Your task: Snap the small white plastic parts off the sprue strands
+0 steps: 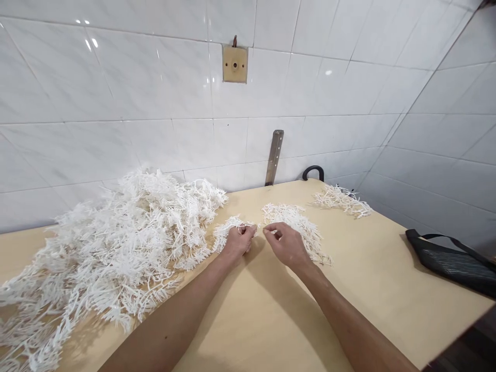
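My left hand [240, 241] is closed in a pinch on a white, finely branched artificial sprig [227, 230], whose fronds spread to the left of the fingers. Close by on the right, my right hand [285, 243] also pinches, thumb against forefinger; whatever its fingertips hold is too small to make out. A tiny white tip shows in the gap between both hands. Behind my right hand lies a small heap of white sprigs [298, 221]. To the left, a large tangled pile of white branching sprigs [132, 248] reaches from the wall toward the front of the table.
Thin white stems [343, 200] lie at the back right of the tan table [372, 289]. A black mesh bag [449, 263] rests at the right edge. A black curved handle [313, 170] and a metal strip [275, 157] stand by the tiled wall.
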`<state>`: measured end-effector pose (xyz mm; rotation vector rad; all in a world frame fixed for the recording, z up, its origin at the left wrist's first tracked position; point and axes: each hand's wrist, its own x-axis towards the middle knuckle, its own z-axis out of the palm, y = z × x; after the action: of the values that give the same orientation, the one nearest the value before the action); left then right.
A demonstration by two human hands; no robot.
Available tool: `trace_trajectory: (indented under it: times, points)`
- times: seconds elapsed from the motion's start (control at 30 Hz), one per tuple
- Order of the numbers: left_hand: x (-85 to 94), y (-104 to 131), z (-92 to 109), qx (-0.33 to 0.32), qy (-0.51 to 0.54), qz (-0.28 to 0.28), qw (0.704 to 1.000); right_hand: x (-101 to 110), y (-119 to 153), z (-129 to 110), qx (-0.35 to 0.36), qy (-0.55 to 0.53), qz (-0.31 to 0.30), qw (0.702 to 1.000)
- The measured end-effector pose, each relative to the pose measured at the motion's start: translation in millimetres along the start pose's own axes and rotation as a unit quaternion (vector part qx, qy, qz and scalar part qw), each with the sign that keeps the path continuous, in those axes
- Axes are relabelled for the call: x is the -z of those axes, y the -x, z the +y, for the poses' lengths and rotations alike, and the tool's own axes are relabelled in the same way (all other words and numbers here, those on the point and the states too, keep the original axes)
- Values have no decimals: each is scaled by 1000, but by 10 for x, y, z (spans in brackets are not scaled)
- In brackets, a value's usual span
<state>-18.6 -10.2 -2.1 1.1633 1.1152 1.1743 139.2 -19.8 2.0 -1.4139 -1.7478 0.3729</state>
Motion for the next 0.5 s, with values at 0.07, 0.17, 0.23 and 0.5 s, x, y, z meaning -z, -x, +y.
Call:
trace_trajectory:
  times: [0.07, 0.17, 0.23, 0.5]
  points:
    - [5, -4, -5, -2, -7, -7, 1000, -71, 41, -84, -19, -43, -49, 998]
    - [15, -30, -29, -6, -21, -16, 1000, -120, 67, -153, -48, -92, -92, 990]
    - [17, -53, -51, -6, -31, -15, 999, -114, 66, -172, -70, -119, -109, 984]
    - [-3, -22, -6, 1, -27, -21, 999, -139, 60, -145, -154, -245, -133, 948]
